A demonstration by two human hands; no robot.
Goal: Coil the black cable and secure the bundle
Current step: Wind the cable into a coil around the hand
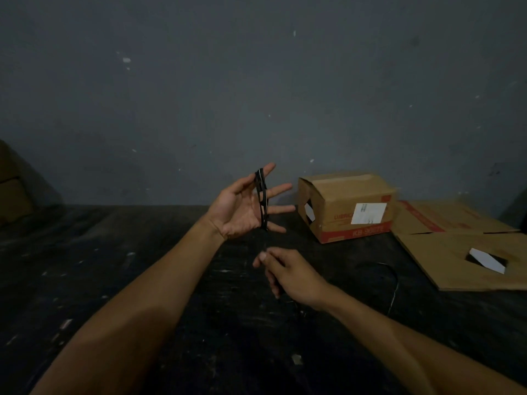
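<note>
My left hand (245,206) is raised palm-up above the dark table, fingers straight and spread. Several turns of the black cable (261,195) are wound around those fingers. From the lowest finger the cable drops down to my right hand (288,276), which pinches it between thumb and fingers just below. The free end of the cable trails off behind my right hand, loops over the table (395,277) to the right and is hard to see against the dark surface.
An open cardboard box (346,206) with a white label stands on the table to the right, near the grey wall. A flattened cardboard sheet (456,246) lies further right. Another box edge (11,189) shows at the far left.
</note>
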